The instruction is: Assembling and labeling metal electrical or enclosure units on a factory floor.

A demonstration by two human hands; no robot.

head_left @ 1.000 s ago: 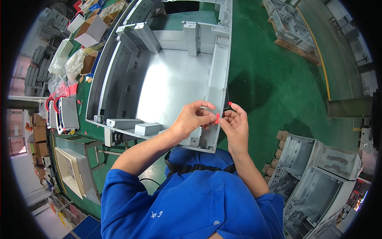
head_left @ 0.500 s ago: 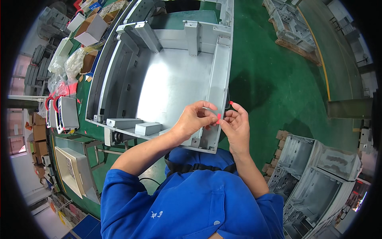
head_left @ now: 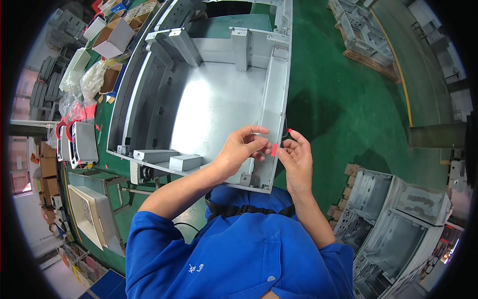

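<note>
At the right-hand rim of a large grey metal housing [head_left: 225, 107], near its corner closest to the person, a small red strip [head_left: 274, 150] lies between the two hands. It sits against the top edge of the side wall, just right of the left hand [head_left: 242, 148] and just left of the right hand [head_left: 298, 162]. The left hand reaches in over the inside of the housing, its fingers loosely bent. Its thumb and index finger stand a narrow gap apart, with nothing visible between them, while the lower fingertips come right up to the strip; contact there is too small to tell.

The right hand is on the outer side of the wall. Its thumb tip is at the strip's right edge, touching or very nearly so. The index finger points up and away, widely parted from the thumb, with a second red piece [head_left: 289, 130] at its tip. Whether the curled fingers behind the thumb grip anything cannot be told.

Left of the left forearm, two grey blocks [head_left: 185, 162] lie along the near edge of the housing, well apart from the strip. Beyond the right hand spreads the green floor [head_left: 333, 99].
</note>
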